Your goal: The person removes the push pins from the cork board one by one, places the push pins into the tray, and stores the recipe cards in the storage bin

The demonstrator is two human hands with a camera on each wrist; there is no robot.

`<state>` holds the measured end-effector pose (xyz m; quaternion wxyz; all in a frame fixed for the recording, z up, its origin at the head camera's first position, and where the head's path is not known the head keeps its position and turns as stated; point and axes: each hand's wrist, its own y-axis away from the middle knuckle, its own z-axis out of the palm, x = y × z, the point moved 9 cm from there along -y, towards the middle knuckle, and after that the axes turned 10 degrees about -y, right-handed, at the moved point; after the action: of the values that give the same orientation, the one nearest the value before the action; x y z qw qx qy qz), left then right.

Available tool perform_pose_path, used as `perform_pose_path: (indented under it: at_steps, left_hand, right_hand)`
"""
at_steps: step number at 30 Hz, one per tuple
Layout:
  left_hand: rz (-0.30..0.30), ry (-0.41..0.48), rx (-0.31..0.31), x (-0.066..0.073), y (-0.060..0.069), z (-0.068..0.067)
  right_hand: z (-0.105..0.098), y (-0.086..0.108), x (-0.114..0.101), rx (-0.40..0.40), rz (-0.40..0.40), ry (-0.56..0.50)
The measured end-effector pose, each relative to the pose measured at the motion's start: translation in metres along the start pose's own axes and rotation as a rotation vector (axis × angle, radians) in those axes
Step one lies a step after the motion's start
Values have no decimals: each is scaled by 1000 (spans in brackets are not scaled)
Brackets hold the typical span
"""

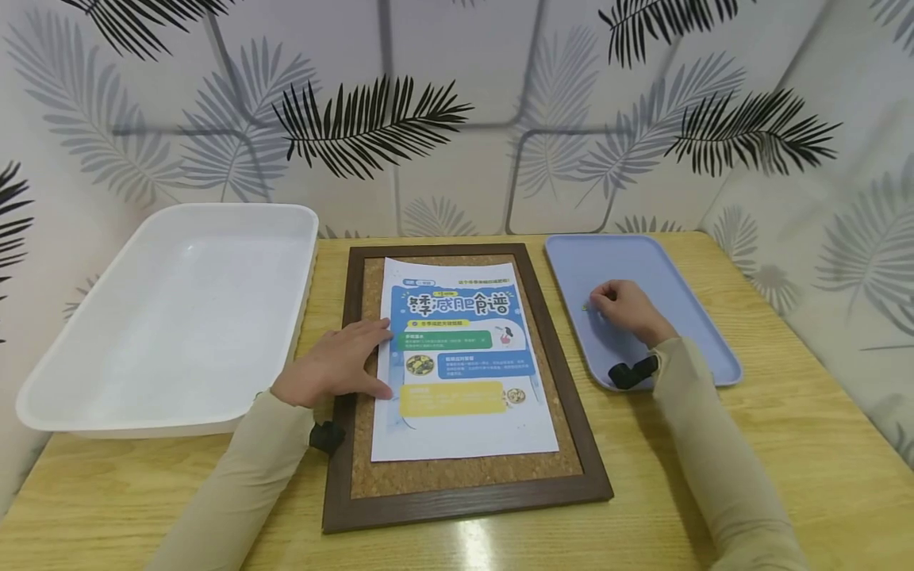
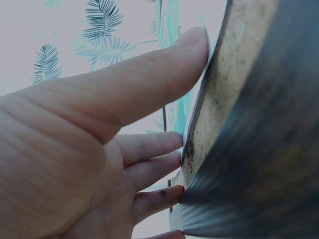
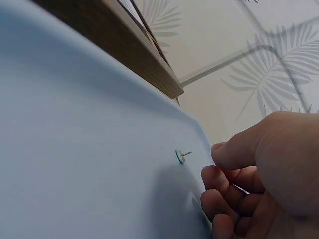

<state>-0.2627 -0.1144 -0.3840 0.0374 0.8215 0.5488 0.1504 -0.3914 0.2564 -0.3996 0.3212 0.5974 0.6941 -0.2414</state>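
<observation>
The left hand [image 1: 332,365] lies with its fingers outstretched and spread, its thumb and index finger touching the left edge of a white paper sheet printed with blue, green and yellow panels [image 1: 464,436]. Beneath that sheet, and running out to the right of this hand, is a rectangular tan corkboard with a dark brown frame [image 1: 467,501]. On the hand's other side, to its left, stands a large white rounded tray [image 1: 193,317].

The right hand [image 1: 628,308] hangs over a shallow light-blue rectangular tray [image 1: 700,341], its fingers curled in and the thumb close to the index finger, gripping nothing that shows. Just beyond these fingertips, apart from them, a small round-headed metal thumbtack [image 3: 180,157] lies in the blue tray, its pin sticking up. Under everything around both hands is a yellowish wooden table [image 1: 643,492]; beyond them hangs a pale leaf-patterned wall covering [image 1: 464,198]
</observation>
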Motion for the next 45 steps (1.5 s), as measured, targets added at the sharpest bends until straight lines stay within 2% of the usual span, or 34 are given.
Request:
perform_pose_path:
  at_steps: [6, 18, 28, 37, 45]
  left_hand:
    - [8, -11, 4, -1, -1, 0]
    - [3, 1, 13, 1, 0, -1]
    - [6, -9, 7, 1, 0, -2]
    - [-3, -12, 16, 0, -1, -1]
    - [-19, 40, 42, -3, -1, 0]
  right_hand:
    - [4, 4, -9, -16, -13, -7]
    - [25, 8, -42, -51, -107, -21]
    - [39, 6, -53, -85, -130, -44]
    - [49, 11, -62, -109, -171, -19]
    - [61, 12, -73, -131, -208, 17]
